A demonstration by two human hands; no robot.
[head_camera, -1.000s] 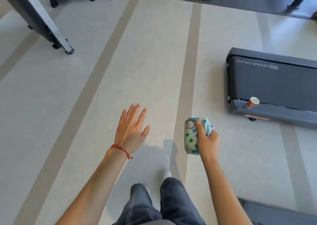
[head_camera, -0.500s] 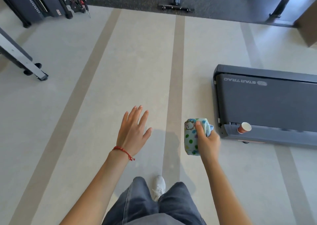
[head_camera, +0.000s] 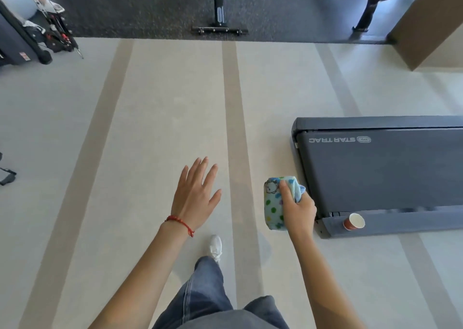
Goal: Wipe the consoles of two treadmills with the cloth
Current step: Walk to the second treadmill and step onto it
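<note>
My right hand (head_camera: 298,209) grips a folded cloth (head_camera: 273,203), pale blue with coloured dots, held in front of me above the floor. My left hand (head_camera: 194,193) is stretched out flat with fingers spread and holds nothing; a red string sits on its wrist. A dark grey treadmill deck (head_camera: 383,170) marked STAR TRAC lies on the floor just right of the cloth. Only its rear end shows; no console is in view.
A red paper cup (head_camera: 353,221) lies on its side on the treadmill's near side rail. A bench foot (head_camera: 220,29) and other gym frames stand on the dark mat ahead. A machine (head_camera: 22,40) stands far left, a brown wall corner (head_camera: 426,25) far right.
I have walked forward: the treadmill and the cup have slid down and nearer to my right hand, and the dark mat with the bench has come into view. Both hands keep their pose.
</note>
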